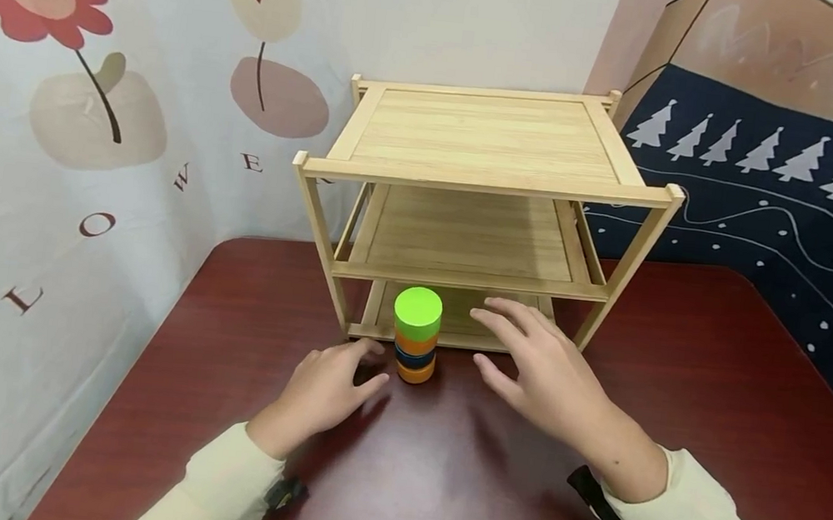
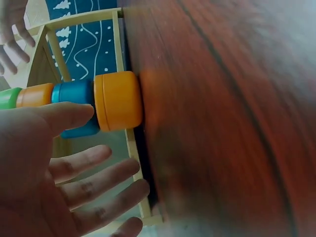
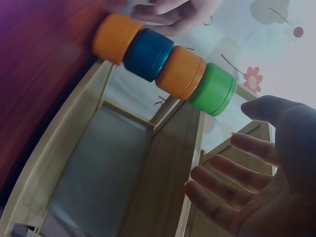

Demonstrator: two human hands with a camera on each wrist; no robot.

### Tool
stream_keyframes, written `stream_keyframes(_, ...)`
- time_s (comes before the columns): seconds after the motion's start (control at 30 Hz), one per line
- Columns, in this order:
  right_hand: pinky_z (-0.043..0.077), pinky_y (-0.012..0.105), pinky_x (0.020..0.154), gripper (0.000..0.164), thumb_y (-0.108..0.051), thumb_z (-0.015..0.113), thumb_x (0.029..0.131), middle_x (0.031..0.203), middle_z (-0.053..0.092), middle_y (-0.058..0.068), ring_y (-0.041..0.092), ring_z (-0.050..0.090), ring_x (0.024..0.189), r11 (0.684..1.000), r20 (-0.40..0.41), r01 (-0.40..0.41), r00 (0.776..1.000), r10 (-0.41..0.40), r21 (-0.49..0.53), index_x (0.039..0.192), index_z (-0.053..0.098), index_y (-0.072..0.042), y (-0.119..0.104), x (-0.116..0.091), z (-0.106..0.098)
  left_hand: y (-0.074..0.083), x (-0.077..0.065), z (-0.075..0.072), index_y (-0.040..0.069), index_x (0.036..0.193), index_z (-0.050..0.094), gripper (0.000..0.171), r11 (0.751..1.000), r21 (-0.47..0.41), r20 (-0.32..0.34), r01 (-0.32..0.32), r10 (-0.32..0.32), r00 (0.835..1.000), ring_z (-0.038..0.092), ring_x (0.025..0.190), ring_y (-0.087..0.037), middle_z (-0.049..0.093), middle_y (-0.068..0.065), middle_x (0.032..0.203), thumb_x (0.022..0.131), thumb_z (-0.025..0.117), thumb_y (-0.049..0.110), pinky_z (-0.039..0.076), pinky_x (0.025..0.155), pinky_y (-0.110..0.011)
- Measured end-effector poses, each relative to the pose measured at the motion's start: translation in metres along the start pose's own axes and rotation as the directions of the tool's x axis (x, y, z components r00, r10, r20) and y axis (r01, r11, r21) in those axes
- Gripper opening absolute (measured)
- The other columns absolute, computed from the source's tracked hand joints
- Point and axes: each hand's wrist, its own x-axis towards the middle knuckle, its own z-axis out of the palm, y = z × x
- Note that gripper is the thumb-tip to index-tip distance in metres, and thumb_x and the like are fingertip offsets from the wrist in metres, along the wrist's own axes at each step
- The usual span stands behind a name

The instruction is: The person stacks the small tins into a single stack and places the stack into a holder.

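On the table, a stack of round containers (image 1: 418, 315) stands upright in front of the wooden shelf. From the bottom up its colours run orange (image 2: 118, 101), dark blue (image 3: 148, 54), orange (image 3: 180, 72) and green (image 3: 213, 89). My left hand (image 1: 325, 385) is just left of the lower part of the stack, fingers spread and relaxed; whether it touches cannot be told. To the right, my right hand (image 1: 552, 369) hovers apart from the stack at about the height of its top, fingers extended and holding nothing.
A three-tier wooden shelf (image 1: 484, 181) stands at the back of the dark red table (image 1: 396, 476). Behind hang a pale flower-patterned cloth (image 1: 199, 88) and a dark blue cloth with white trees (image 1: 754, 192).
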Motion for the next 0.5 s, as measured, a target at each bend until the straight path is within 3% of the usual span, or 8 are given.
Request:
stream_keyframes(0.27,0.048,0.052,0.101,0.051,-0.027,0.075,0.088,0.137,0.058,0.014,0.035,0.059,0.123,0.999,0.003,0.017,1.000,-0.017,-0.035,0.135,0.060,-0.012,0.007,-0.007,-0.002,0.000,-0.013,-0.014,0.020,0.122,0.066,0.038,0.988,0.129,-0.103,-0.084,0.098,0.990,0.068,0.101,-0.027,0.072,-0.001,0.112,0.090,0.073,0.039,0.050,0.084,-0.050)
stream_keyframes(0.5,0.049,0.052,0.099,0.050,-0.026,0.076,0.088,0.135,0.059,0.014,0.034,0.061,0.120,0.999,0.007,0.012,1.000,-0.012,-0.034,0.134,0.061,-0.012,0.009,-0.012,0.004,0.000,-0.017,-0.015,0.019,0.123,0.066,0.039,0.980,0.167,-0.146,-0.110,0.135,0.980,0.067,0.097,-0.025,0.072,0.000,0.111,0.089,0.073,0.038,0.050,0.079,-0.046)
